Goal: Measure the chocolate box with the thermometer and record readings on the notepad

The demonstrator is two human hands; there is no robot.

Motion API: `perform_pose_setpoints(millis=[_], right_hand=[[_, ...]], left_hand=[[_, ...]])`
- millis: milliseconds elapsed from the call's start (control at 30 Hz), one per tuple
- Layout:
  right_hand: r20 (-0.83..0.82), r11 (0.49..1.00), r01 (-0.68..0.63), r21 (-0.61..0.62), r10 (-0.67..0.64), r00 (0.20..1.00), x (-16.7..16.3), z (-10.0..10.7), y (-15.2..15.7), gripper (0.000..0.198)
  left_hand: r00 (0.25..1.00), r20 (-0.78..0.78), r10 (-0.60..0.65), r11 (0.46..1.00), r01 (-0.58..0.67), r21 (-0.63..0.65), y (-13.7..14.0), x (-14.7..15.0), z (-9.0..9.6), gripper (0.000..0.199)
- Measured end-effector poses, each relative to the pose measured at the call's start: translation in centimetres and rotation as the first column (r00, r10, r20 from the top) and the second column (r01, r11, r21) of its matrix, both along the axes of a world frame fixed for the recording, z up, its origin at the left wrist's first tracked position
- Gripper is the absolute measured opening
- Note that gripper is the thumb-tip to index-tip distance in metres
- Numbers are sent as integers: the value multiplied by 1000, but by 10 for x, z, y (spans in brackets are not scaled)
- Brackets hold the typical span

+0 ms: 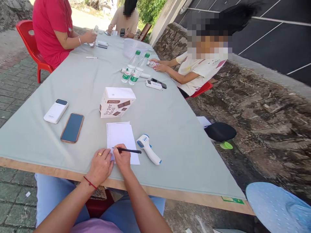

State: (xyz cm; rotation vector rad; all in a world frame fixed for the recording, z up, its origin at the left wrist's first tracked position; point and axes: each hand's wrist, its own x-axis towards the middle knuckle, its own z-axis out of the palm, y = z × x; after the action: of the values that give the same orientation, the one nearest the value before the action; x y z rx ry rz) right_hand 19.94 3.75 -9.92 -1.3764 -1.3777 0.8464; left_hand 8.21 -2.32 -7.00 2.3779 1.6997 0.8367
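Observation:
A black pen [130, 150] is held by my right hand [122, 160], its tip near the left part of a white sheet of paper [121, 134]. The paper lies on a small stack on the table. My left hand [100, 163], with a ring and a red wrist cord, lies flat at the sheet's lower left corner, holding nothing. Just right of the paper rests a white and blue infrared thermometer [149, 150]. Behind the paper stands a "Super Meal" box [116, 102]. To the left lie a smartphone [72, 127] and a white power bank [55, 111].
Two water bottles [137, 72] stand mid-table near a white device [153, 84]. A clear basin [133, 48] is farther back. Three people sit around the table [182, 155]: one in red [52, 26], one at the far end, one on the right. A blue hat [277, 204] sits at front right.

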Motion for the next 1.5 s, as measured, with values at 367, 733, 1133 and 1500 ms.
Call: perform_pose_setpoints(millis=[367, 733, 1133, 1500], right_hand=[[510, 994, 41, 99, -86, 856, 27, 26, 39, 29], [587, 996, 48, 70, -80, 806, 39, 35, 60, 51], [747, 932, 165, -321, 142, 650, 133, 32, 30, 40], [-94, 966, 116, -231, -141, 986, 105, 35, -34, 57]], left_hand=[[1000, -30, 7, 1000, -6, 29, 4, -7, -4, 17], [1000, 10, 9, 999, -9, 48, 2, -12, -6, 19], [961, 274, 28, 1000, -26, -11, 7, -22, -9, 15], [503, 765, 402, 913, -156, -377, 198, -63, 53, 99]])
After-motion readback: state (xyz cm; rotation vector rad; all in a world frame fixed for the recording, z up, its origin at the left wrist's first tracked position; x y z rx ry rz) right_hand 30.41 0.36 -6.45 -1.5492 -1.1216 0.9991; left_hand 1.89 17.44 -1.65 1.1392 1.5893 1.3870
